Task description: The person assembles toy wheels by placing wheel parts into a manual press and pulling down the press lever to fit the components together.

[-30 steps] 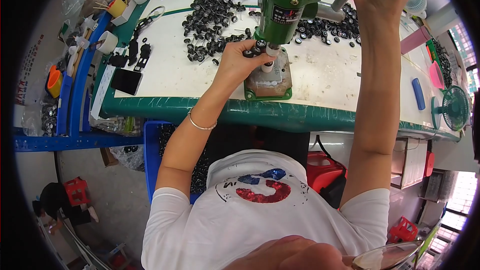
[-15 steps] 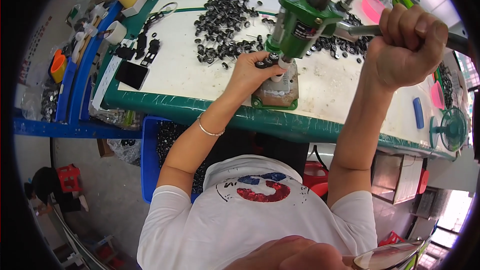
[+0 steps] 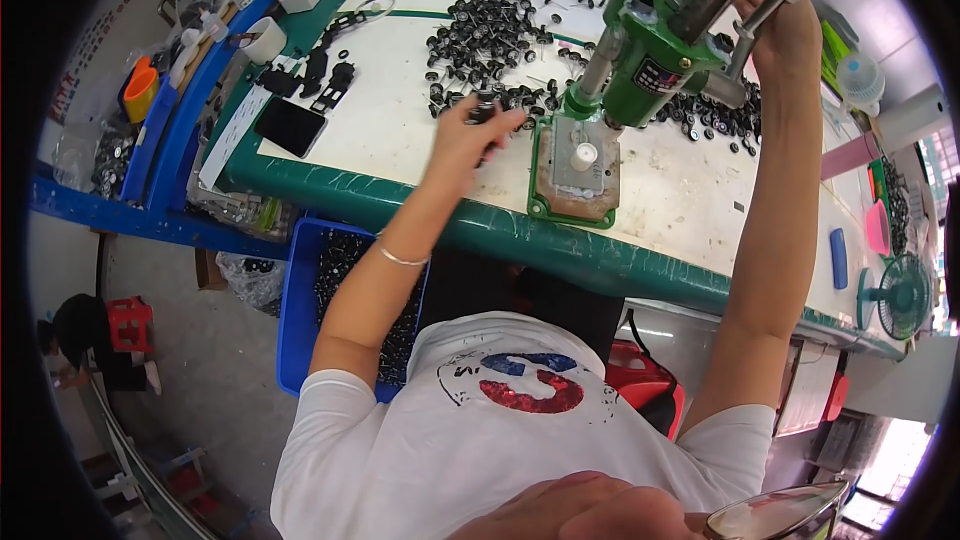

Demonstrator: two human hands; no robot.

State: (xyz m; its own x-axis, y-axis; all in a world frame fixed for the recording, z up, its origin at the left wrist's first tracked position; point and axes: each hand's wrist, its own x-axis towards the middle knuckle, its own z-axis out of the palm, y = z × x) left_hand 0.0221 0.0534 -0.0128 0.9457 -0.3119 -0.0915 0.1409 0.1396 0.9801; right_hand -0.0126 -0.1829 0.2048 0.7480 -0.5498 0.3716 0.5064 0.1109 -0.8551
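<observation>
My left hand (image 3: 462, 145) is closed around small black wheels (image 3: 484, 108), just left of the green hand press (image 3: 650, 65). It is slightly smeared by motion, so how many wheels it holds is unclear. On the press's base plate (image 3: 572, 202) stands a short white round holder (image 3: 583, 155) with nothing on it, apart from the press head above. My right hand (image 3: 785, 25) is raised high behind the press's metal rods, its fingers curled at the lever, partly hidden. A heap of black wheels with thin metal axles (image 3: 485, 35) lies beyond my left hand.
More black wheels (image 3: 705, 120) lie right of the press. A black phone (image 3: 290, 128) and black plastic parts (image 3: 335, 85) are on the left of the table. A blue bin (image 3: 298, 305) stands below the edge. A green fan (image 3: 898, 297) and blue block (image 3: 838, 258) are at right.
My left hand has drawn left, away from the press holder, with black wheels in it. My right hand has gone up and away with the lever, and the press head has lifted off the holder.
</observation>
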